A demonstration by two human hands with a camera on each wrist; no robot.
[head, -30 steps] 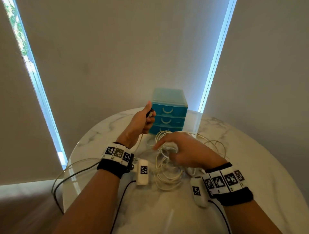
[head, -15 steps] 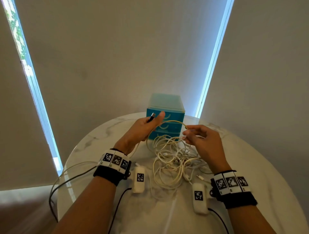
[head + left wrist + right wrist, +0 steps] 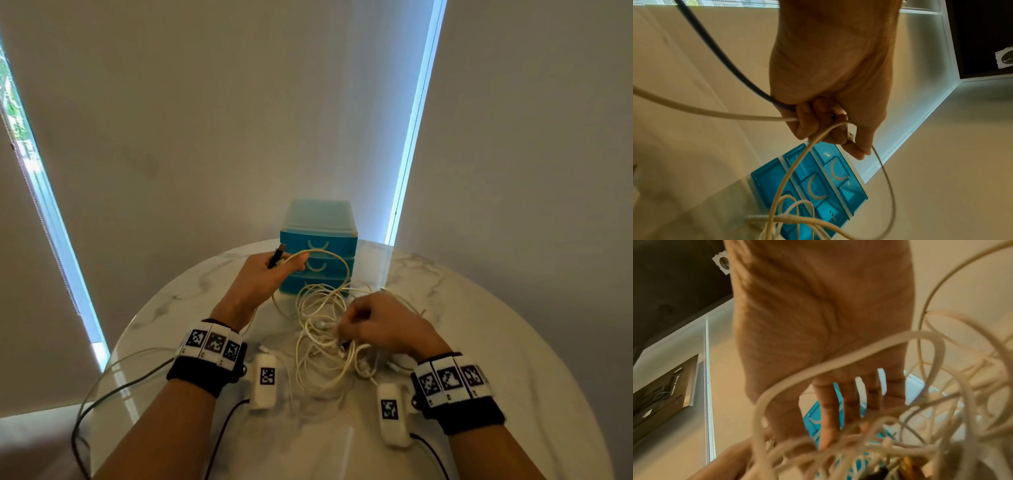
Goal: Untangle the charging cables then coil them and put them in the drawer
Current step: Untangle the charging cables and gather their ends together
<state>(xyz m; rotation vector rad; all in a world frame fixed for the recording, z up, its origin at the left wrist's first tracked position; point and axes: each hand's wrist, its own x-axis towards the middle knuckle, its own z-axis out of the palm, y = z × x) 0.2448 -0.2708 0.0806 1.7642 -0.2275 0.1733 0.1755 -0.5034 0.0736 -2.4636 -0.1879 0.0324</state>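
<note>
A tangle of white charging cables (image 3: 322,346) lies on the round marble table (image 3: 479,325), in front of a blue three-drawer unit (image 3: 318,246) with all drawers closed. My left hand (image 3: 284,265) is raised before the drawers and grips a dark-sleeved USB plug (image 3: 278,255) plus a white cable that arcs down into the pile. The left wrist view shows that hand (image 3: 838,136) curled round a dark cable and a white cable (image 3: 715,112). My right hand (image 3: 342,334) reaches down into the tangle, its fingers (image 3: 826,426) pinching white strands; that view is blurred.
Two white tagged camera units (image 3: 263,380) (image 3: 392,414) hang by my wrists with black leads. Grey cables (image 3: 113,380) trail over the table's left edge. Closed blinds stand close behind the drawers, with bright window strips on either side.
My right hand has dropped from a raised loop near the drawers down into the middle of the tangle. My left hand stays up with the plug.
</note>
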